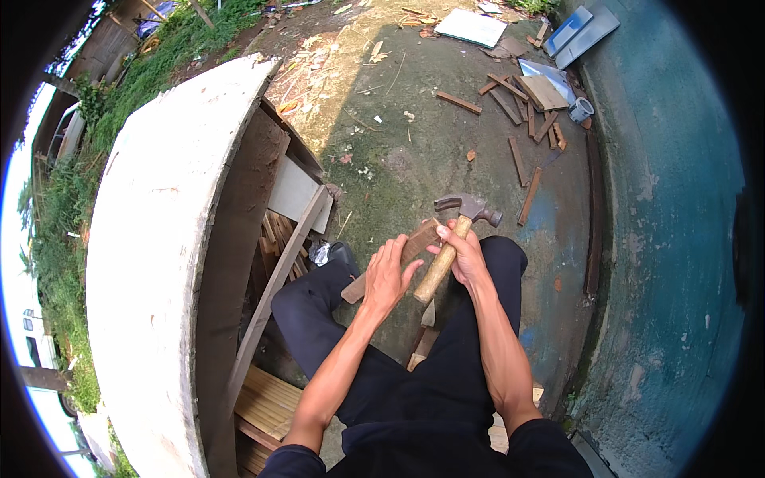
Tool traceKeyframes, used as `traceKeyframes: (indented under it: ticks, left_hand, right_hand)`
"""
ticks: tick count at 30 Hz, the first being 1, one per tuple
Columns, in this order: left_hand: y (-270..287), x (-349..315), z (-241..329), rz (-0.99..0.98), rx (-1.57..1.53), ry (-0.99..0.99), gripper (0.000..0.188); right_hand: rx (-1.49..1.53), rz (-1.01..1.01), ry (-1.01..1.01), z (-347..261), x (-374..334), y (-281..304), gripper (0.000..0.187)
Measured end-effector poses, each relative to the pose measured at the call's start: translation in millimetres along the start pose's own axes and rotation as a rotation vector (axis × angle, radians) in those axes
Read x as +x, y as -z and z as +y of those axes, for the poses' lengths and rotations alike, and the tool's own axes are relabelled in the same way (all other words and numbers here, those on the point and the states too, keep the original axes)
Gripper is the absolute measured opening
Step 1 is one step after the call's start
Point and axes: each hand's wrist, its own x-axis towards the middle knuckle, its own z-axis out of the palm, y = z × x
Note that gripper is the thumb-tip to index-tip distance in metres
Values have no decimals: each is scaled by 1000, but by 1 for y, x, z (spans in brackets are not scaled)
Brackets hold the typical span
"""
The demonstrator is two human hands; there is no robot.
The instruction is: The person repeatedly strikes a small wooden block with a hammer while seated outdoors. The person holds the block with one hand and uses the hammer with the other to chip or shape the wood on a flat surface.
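My right hand (pixel 464 256) is closed round the upper part of a claw hammer's (pixel 441 269) wooden handle. The dark metal head points away from me, its claw to the left. The right thumb and forefinger are close to the far end of a short brown wood strip (pixel 420 239); whether they pinch it is unclear. My left hand (pixel 386 275) lies across the strip's middle, fingers stretched out and thumb apart, hiding part of it. The strip slants above my lap between my knees, its near end by my left thigh.
At my left stands a large white panel (pixel 151 231) with a wooden frame and stacked slats (pixel 267 402). A blue-green wall (pixel 661 263) rises at right. Wood offcuts (pixel 546 92), a grey cup-like piece (pixel 580 109) and a white board (pixel 472 27) lie on the concrete farther off.
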Motion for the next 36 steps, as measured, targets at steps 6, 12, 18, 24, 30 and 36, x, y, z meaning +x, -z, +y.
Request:
traceKeyframes:
  ticks: [6,12,18,24,30,36]
  left_hand:
    - [76,6,1,-229,8,88,46]
    - [235,-32,7,133,113,284,44]
    - [361,-106,-19,324,385,270,41]
    - [376,-128,-77,-26,401,492,38]
    - [360,-126,-98,143,105,355,39]
    - [344,-116,-97,275,166,463,37]
  right_hand:
    - [-40,-119,-26,10,9,-4,25]
    - [-509,-38,-79,29,14,1,22]
    - [-987,-196,-86,29,-5,-11,37]
    - [-998,-341,-73,12,-44,-81,23]
    - [-310,-643,-180,-25,-98,-181,33]
    - [-652,-663,-200,-35,-136,-255,32]
